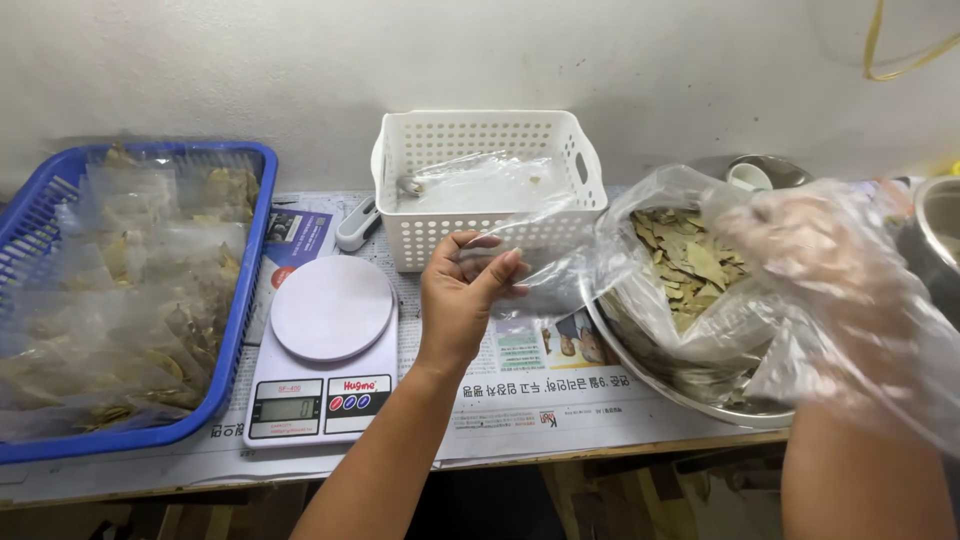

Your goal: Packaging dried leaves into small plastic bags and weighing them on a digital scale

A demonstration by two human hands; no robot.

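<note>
Done: we see the blue basket (240,330) heaped with filled packets.
In hand: left hand (462,295) pinches an empty clear bag (540,262) — nothing in it.
Right hand (810,250): gloved, blurred over the leaf bowl (700,400) — grip unclear.
Scale (325,350): bare.

A wooden table (620,455) stood against a pale wall, its top covered with newspaper sheets (560,395). Directly on the paper rested a blue plastic basket (250,290) at the left, a white digital kitchen scale (325,345), a white perforated basket (490,135) behind it, and a steel bowl (700,400) at the right.
</note>
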